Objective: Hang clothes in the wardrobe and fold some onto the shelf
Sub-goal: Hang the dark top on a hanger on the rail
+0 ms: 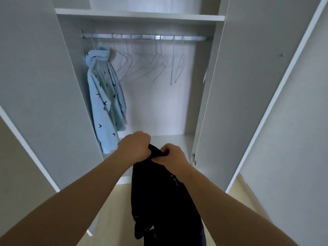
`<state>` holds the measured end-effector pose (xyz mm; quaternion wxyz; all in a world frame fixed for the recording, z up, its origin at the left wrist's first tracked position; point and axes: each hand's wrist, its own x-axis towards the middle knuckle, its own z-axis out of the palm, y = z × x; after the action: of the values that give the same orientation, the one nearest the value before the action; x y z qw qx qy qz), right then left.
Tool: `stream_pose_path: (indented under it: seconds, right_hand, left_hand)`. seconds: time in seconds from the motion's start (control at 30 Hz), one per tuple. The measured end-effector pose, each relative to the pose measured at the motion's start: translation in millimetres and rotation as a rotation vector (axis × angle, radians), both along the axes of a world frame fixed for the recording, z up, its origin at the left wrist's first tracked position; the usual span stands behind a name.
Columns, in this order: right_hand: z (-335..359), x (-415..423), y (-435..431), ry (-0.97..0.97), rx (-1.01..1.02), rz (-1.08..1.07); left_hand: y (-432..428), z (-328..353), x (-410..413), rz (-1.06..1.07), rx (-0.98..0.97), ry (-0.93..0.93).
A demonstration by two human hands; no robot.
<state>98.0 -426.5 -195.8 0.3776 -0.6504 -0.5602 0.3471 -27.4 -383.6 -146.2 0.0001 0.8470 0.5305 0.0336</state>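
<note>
The left hand [134, 144] and right hand [173, 155] are clenching the black garment [159, 201], which is hanging lengthwise downward, wire hangers [156, 64] well above.

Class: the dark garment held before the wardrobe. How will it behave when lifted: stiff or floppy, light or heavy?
Probably floppy: the dark garment hangs limp below the left hand and right hand. Likely light: a small grip at its top carries it. It may slip off thin wire hangers.
</note>
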Motion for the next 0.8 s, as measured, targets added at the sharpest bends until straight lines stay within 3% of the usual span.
stream_pose_path:
  seconds: [0.13, 0.23, 0.4, 0.47, 0.53, 0.63, 0.8]
  right_hand:
    - [8, -12, 39, 0.121, 0.027, -0.043]
    - [7, -19, 68, -0.062, 0.025, -0.087]
    - [-7, -30, 118, -0.383, -0.054, -0.138]
    - [-14, -38, 142, -0.421, -0.090, -0.162]
    - [-21, -41, 161, -0.323, -0.170, -0.249]
    - [-30, -44, 190, -0.015, -0.241, -0.486]
    - [-19, -67, 240, 0.267, -0.063, -0.585]
  left_hand:
    - [43, 3, -20, 0.157, -0.018, -0.487]
    - [73, 8, -36, 0.235, -0.033, -0.801]
    - [132, 25, -74, 0.354, 0.038, -1.128]
    - [157, 32, -95, 0.459, 0.017, -1.292]
    - [177, 38, -117, 0.532, -0.029, -1.472]
    - [207, 39, -145, 0.594, -0.107, -1.585]
    - [244, 35, -158, 0.793, -0.417, -1.807]
